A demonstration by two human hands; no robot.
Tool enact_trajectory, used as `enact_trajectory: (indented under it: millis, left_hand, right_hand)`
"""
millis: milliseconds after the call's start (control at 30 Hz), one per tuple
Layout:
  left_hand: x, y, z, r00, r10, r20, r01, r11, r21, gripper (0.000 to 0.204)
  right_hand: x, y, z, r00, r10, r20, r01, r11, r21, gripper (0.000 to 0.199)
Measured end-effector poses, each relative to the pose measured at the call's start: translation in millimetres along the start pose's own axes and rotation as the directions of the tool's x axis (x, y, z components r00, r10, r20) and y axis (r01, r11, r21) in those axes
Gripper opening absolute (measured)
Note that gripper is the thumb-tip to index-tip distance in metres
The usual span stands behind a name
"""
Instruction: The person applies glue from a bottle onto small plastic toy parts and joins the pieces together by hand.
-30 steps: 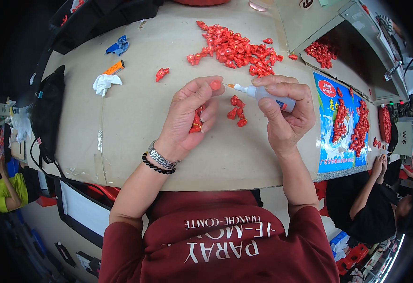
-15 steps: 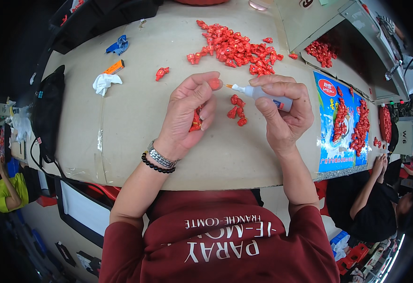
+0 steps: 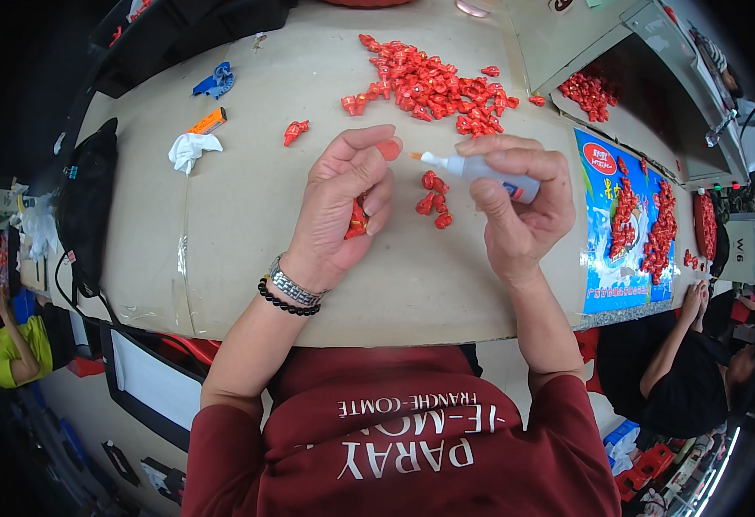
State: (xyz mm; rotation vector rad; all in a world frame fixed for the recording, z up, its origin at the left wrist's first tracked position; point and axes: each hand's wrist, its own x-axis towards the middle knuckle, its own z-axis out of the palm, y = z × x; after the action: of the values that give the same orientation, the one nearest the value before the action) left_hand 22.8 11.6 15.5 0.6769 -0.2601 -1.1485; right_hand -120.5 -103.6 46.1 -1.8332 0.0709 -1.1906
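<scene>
Between the thumb and forefinger of my left hand (image 3: 338, 194) is a small red plastic piece (image 3: 388, 150). More red figures (image 3: 357, 219) are tucked under its curled fingers against the palm. My right hand (image 3: 528, 207) grips a small translucent squeeze bottle (image 3: 481, 171) with a white nozzle and an amber tip. That tip points left at the red piece, with a narrow gap between them. On the table below the nozzle lies a little cluster of red figures (image 3: 431, 202). Beyond my hands spreads a larger heap of red figures (image 3: 429, 86).
A single red figure (image 3: 295, 132), a crumpled white tissue (image 3: 193, 150), an orange box (image 3: 208, 121) and a blue cloth (image 3: 215, 81) lie leftward. A blue printed sheet (image 3: 603, 267) bears more figures at right, near a grey metal cabinet (image 3: 558, 47). Co-workers sit at both sides.
The bottle's tip has drawn slightly right, away from the red piece, and the bottle has tilted a little. My left fingertips have shifted slightly up and left.
</scene>
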Motion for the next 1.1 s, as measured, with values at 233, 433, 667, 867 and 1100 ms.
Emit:
enact_trajectory:
  millis: [233, 433, 667, 867, 1100]
  left_hand:
    - [3, 5, -2, 1.000, -0.004, 0.007, 0.005, 0.997, -0.073, 0.038]
    - [8, 11, -12, 0.998, 0.013, 0.065, -0.003, 0.988, -0.157, 0.038]
    - [13, 18, -18, 0.998, 0.048, 0.046, -0.034, 0.960, -0.277, 0.036]
    - [14, 21, -19, 0.997, 0.072, 0.024, -0.062, 0.958, -0.280, 0.037]
    - [11, 18, -16, 0.998, 0.053, 0.032, -0.046, 0.981, -0.191, 0.038]
  right_hand:
    - [17, 15, -15, 0.893, 0.413, -0.179, -0.335, 0.875, 0.349, 0.033]
    - [22, 32, -26, 0.734, 0.670, -0.108, -0.561, 0.689, 0.458, 0.040]
    - [14, 37, -22, 0.735, 0.671, 0.099, -0.652, 0.739, -0.170, 0.022]
    - [7, 22, 1, 0.788, 0.573, 0.223, -0.327, 0.698, -0.637, 0.014]
    - [7, 18, 5, 0.765, 0.603, 0.227, -0.230, 0.585, -0.778, 0.009]
